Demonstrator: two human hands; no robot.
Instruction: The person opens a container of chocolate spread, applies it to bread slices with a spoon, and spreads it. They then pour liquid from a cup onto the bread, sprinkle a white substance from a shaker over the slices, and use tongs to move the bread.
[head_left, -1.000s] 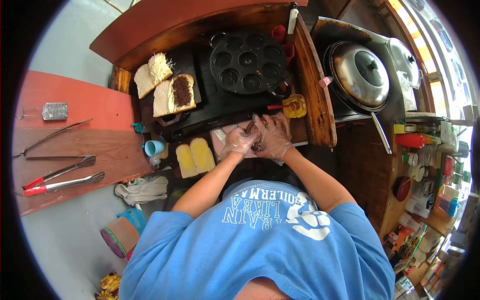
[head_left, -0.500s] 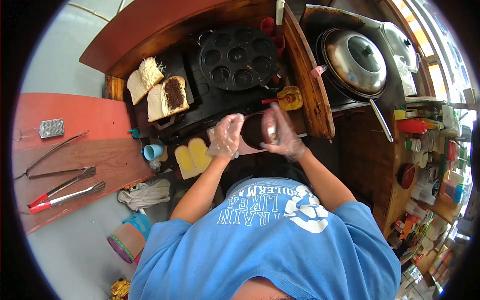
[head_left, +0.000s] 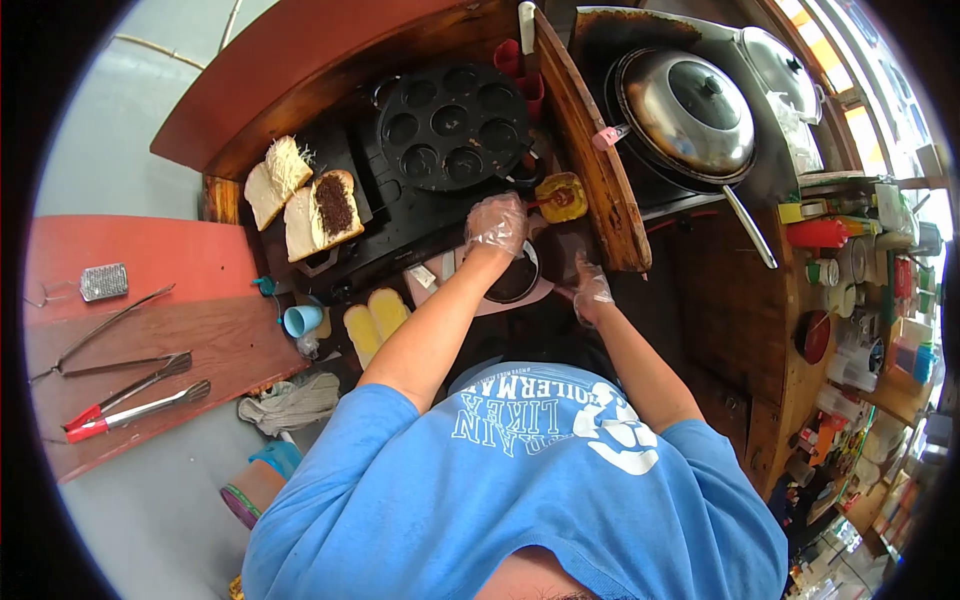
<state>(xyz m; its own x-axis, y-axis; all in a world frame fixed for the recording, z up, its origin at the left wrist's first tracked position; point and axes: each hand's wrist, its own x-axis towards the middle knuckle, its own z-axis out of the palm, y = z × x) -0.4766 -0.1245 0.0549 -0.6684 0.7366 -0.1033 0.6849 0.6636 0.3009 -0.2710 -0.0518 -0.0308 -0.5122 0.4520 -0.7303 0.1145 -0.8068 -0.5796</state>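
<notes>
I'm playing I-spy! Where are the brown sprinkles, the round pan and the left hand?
Brown sprinkles (head_left: 333, 204), head view: middle of the patch.
Round pan (head_left: 453, 121), head view: middle hollow.
Left hand (head_left: 498, 222), head view: gloved back.

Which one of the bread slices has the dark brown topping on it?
The slice nearest the round black pan; the other visible slices have pale or yellow tops instead.

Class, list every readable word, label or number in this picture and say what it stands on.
"TRAIN": blue shirt.
"LIKE A": same shirt.
"OILERMA": same shirt, apparently part of a longer word.
Small line beside that: too small to read.
Any labels on shelf containers: too small or blurred.
</notes>
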